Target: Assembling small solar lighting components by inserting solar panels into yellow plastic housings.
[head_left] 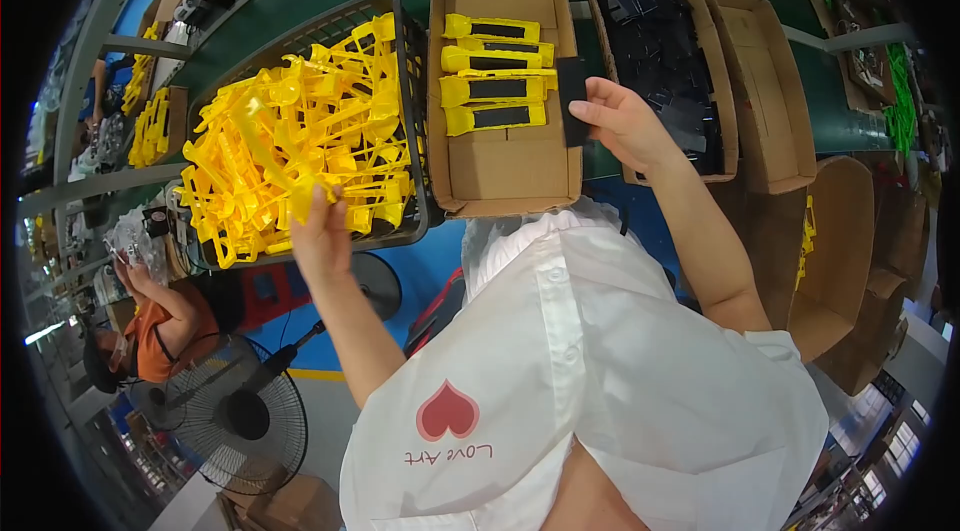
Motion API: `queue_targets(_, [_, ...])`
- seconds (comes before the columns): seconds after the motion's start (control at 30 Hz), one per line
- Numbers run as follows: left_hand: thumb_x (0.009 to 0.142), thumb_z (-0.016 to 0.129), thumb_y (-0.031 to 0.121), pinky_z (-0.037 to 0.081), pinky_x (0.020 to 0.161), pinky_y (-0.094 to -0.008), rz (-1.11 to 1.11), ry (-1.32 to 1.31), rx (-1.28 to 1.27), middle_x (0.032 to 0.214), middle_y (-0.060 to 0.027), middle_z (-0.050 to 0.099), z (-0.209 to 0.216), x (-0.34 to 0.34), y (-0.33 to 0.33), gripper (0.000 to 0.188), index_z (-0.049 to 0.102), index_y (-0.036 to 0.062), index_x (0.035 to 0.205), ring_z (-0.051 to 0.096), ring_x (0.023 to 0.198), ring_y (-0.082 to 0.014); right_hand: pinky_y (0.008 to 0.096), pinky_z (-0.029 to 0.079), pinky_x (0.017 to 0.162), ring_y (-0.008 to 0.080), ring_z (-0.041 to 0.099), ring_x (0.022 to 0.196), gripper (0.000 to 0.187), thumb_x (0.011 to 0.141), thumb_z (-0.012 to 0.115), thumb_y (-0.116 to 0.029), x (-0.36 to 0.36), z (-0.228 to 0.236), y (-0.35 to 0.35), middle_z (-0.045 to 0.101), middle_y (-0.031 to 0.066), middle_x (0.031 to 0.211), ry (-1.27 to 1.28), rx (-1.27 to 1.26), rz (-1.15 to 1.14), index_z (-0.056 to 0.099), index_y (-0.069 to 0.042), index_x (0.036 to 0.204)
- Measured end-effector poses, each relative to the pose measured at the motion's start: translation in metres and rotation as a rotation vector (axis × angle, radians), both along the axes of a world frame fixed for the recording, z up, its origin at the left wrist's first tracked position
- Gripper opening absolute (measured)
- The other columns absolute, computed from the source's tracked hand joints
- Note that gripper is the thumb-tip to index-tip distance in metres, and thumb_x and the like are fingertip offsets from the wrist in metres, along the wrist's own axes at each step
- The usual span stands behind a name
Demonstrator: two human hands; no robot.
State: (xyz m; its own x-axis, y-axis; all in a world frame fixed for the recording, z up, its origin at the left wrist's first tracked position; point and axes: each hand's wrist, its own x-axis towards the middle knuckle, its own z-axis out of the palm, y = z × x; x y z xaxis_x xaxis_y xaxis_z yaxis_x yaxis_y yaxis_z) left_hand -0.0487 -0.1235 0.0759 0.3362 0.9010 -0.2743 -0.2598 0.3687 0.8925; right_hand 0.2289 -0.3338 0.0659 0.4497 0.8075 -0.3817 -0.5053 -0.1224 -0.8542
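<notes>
Right hand (625, 126) narrowed to a pinch, I hold a black strip (573, 103) by its edge; its long axis points away from me, over the right rim of the cardboard box (510, 173), and it sits just left of that hand. Left of that box, my left hand (322, 234) pinches a yellow piece (302, 189) slanting away leftward over the crate (416, 131).

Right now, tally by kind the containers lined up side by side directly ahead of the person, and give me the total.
Black basket: 1
Cardboard boxes: 3 (left box, middle box, right box)
Total: 4
</notes>
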Motion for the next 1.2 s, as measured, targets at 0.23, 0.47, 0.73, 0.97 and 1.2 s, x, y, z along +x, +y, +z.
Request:
queue_targets(0.23, [0.084,0.051,0.020,0.044,0.068,-0.0248,-0.733,-0.055,-0.018,0.087,-0.0066,0.056,-0.014,0.087,-0.072,0.032,0.049,-0.0013,0.109,0.053,0.077,-0.0138,0.0185,0.043,0.055,0.0083,0.055,0.059,0.026,0.083,0.052,-0.010,-0.024,0.014,0.016,0.055,0.0036,0.077,-0.226,-0.046,0.413,0.047,0.000,0.107])
queue_targets(0.47, [0.086,0.050,0.015,0.046,0.069,-0.0220,-0.523,-0.024,0.120,0.097,-0.0065,0.057,-0.005,0.102,-0.094,0.027,0.053,-0.0040,0.104,0.058,0.077,-0.0136,0.0175,0.038,0.042,0.0057,0.050,0.046,0.017,0.082,0.055,-0.014,-0.028,0.014,0.006,0.056,0.0031,0.065,-0.260,-0.105,0.257,0.053,-0.001,0.094])
queue_targets(0.73, [0.077,0.050,-0.001,0.042,0.080,-0.0305,-0.411,0.330,1.003,0.115,-0.0197,0.046,0.009,0.106,-0.101,0.020,0.056,-0.0020,0.097,0.051,0.099,-0.0288,0.0166,0.038,0.041,0.0049,0.050,0.047,0.016,0.084,0.053,-0.017,-0.056,0.024,0.001,0.056,0.0018,0.063,-0.305,0.007,0.049,0.054,-0.001,0.089])
queue_targets(0.97, [0.070,0.052,-0.008,0.038,0.087,-0.0358,-0.283,0.411,1.231,0.122,-0.0245,0.040,0.005,0.109,-0.102,0.028,0.053,-0.0044,0.097,0.042,0.112,-0.0373,0.0160,0.038,0.040,0.0051,0.050,0.046,0.016,0.085,0.052,-0.016,-0.062,0.022,0.003,0.056,0.0024,0.065,-0.322,0.005,-0.006,0.053,-0.001,0.089])
queue_targets(1.2, [0.063,0.057,-0.005,0.032,0.090,-0.0412,-0.259,0.532,1.460,0.111,-0.0170,0.051,0.002,0.102,-0.095,0.031,0.055,-0.0025,0.094,0.044,0.109,-0.0348,0.0155,0.038,0.040,0.0047,0.050,0.047,0.016,0.085,0.052,-0.016,-0.064,0.019,0.006,0.057,0.0026,0.065,-0.420,-0.003,0.004,0.054,-0.001,0.092])
